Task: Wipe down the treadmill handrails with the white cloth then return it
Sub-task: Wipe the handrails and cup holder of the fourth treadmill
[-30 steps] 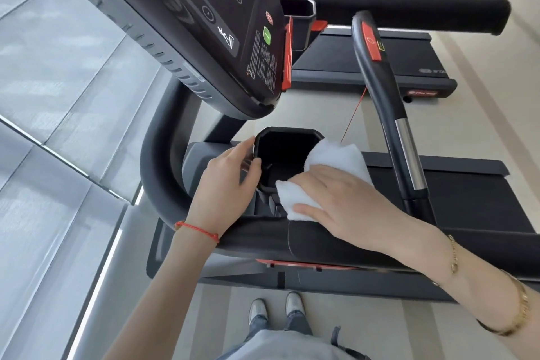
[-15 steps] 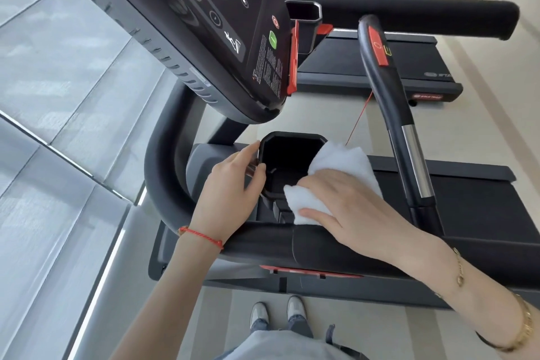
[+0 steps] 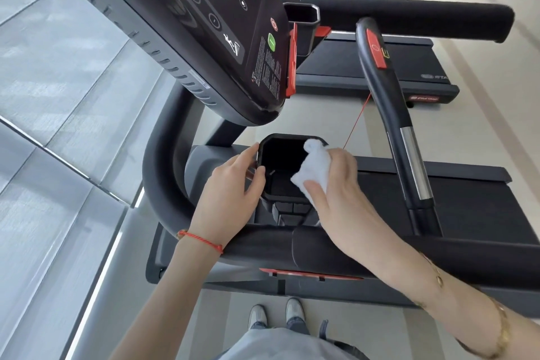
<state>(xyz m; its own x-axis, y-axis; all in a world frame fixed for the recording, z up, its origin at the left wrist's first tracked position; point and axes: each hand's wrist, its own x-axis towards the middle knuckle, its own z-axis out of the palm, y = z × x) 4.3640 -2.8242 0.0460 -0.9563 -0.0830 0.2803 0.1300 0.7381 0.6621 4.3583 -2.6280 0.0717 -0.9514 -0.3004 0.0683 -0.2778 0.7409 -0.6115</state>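
Black treadmill point(image 3: 438, 207): fills the middle of the view, its belt running off to the right and the thick padded handrail point(image 3: 292, 245) crossing nearest the person.
Console point(image 3: 228, 38): dark panel with round buttons, tilted overhead at upper left, well above both hands.
Upright grip point(image 3: 400, 114): black bar with a red tab and a metal band, standing to the right of the hands and apart from them.
Cup holder point(image 3: 280, 172): open black pocket between console and handrail, dark inside; both hands are at its rim.
Left hand point(image 3: 230, 199): rests against the left edge of the cup holder, thumb hooked over the rim, fingers loosely curled along the outer wall, steadying it.
Right hand point(image 3: 339, 199): fingers clamped on the white cloth point(image 3: 312, 172), pressing it at the right rim of the cup holder.
Change: half a second ago the cloth lay spread under a flatter hand beside the pocket; now it is bunched tighter and has shifted over the rim, partly into the opening.
Meaning: my reading is that the wiping is over and the cloth is going back into the pocket, which would be the return step.
Left to do: the cloth is not yet released, so the task is close to finished but not done.
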